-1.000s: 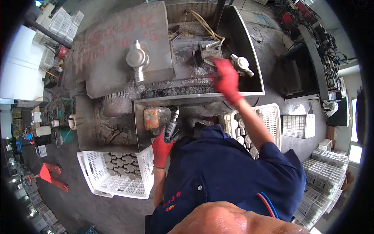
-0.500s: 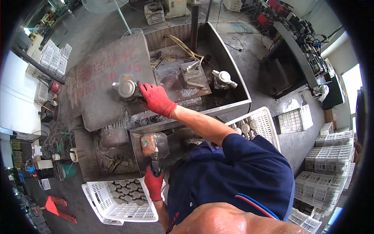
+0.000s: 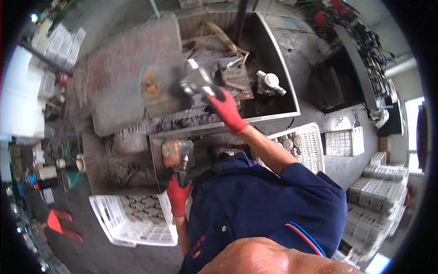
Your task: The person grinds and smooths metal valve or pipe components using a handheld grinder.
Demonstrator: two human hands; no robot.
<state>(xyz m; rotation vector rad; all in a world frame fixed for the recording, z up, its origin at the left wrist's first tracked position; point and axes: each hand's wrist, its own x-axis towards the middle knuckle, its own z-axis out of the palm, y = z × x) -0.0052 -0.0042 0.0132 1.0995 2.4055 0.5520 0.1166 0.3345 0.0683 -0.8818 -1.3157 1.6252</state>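
Observation:
My right hand [image 3: 226, 107], in a red and black glove, is closed round one pipe end of a silver metal casting [image 3: 196, 80] with a rounded body and pipe stubs. The casting is blurred and held above the sink, past the grey plate's right edge. My left hand [image 3: 178, 192], gloved alike, is wrapped round a dark hand-held tool [image 3: 183, 176] with a slim metal tip, whose exact kind I cannot make out. Just beyond that tip sits an orange-brown block [image 3: 171, 154] with clear plastic beside it. Another casting [image 3: 271, 82] stands in the sink at the right.
The grey plate [image 3: 116, 102] with red markings covers the left of the metal sink [image 3: 277, 48]. Inside are a hose [image 3: 223, 36] and a small block. White crates of castings stand at lower left [image 3: 157, 237] and right [image 3: 315, 146]. Stacked crates [image 3: 374, 196] line the far right.
My right hand has lifted the casting off the grey plate and swung it right over the sink, baring a rusty patch. My left hand keeps its grip on the tool. The whole view has shifted slightly.

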